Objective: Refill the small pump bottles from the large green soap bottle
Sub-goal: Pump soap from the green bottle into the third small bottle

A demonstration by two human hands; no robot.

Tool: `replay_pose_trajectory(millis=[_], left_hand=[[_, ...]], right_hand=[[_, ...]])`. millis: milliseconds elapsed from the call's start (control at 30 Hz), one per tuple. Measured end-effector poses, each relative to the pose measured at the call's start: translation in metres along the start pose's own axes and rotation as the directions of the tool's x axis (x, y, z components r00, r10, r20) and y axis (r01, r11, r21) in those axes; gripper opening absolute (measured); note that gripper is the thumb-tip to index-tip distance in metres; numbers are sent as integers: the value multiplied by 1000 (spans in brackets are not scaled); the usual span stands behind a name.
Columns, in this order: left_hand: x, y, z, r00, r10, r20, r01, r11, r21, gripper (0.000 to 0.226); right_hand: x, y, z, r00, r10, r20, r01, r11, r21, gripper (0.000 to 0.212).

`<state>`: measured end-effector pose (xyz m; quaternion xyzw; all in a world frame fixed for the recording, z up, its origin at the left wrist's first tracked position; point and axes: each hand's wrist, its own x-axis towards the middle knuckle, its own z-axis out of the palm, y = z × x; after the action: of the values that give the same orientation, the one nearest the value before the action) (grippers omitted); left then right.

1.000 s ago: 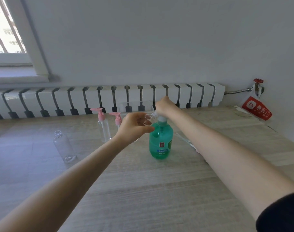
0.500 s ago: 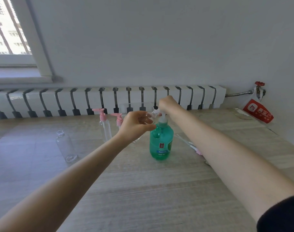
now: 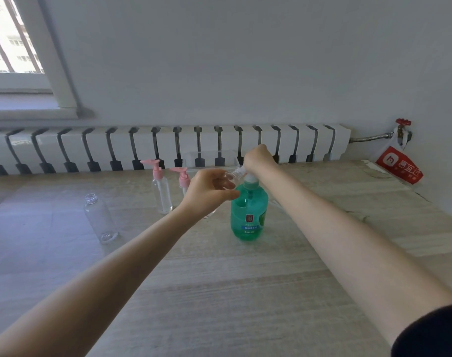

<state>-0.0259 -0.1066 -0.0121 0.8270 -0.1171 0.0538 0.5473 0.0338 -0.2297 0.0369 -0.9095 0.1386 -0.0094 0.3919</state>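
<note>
Now our left grip (image 3: 209,191) holds a small clear bottle (image 3: 236,173) tilted at the pump (image 3: 250,178) our right grip (image 3: 258,158) clasps on the green soap bottle (image 3: 249,215), upright on the counter (image 3: 245,292); a misaligned neck could spill soap.

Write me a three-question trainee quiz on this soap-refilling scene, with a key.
1. True or false: the large green soap bottle lies on its side on the table.
2. Multiple choice: the left hand holds A) a small clear bottle, tilted, B) a pink pump, C) nothing.
3. Fill in: the right hand grips the green bottle's ____.

Key:
1. False; it stands upright.
2. A; its open neck points toward the green bottle's top.
3. pump
</note>
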Motion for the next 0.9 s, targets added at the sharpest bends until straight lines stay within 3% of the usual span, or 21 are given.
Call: replay_pose_trajectory(millis=[200,533,633,733,833,900], left_hand=[[2,1,-1,1000,-8,12,8,1000,1,40],[1,9,-2,1000,-2,3,2,1000,-27,29],[3,13,-4,1000,1,6,-1,1000,-28,35],[3,13,-4,1000,0,14,0,1000,-26,41],[3,13,-4,1000,-1,22,2,1000,-29,41],[3,12,-4,1000,-4,24,4,1000,-31,41]], right_hand=[[-6,0,-4,999,47,0,-47,997,59,46],[-8,-2,-12,993,-61,98,53,995,79,14],[-9,-5,-17,992,-48,115,42,998,55,13],[-7,-5,-17,981,-115,155,107,993,58,31],[-10,-8,-17,975,-119,190,157,967,-201,34],[-12,-10,-19,977,-128,169,171,947,-272,30]])
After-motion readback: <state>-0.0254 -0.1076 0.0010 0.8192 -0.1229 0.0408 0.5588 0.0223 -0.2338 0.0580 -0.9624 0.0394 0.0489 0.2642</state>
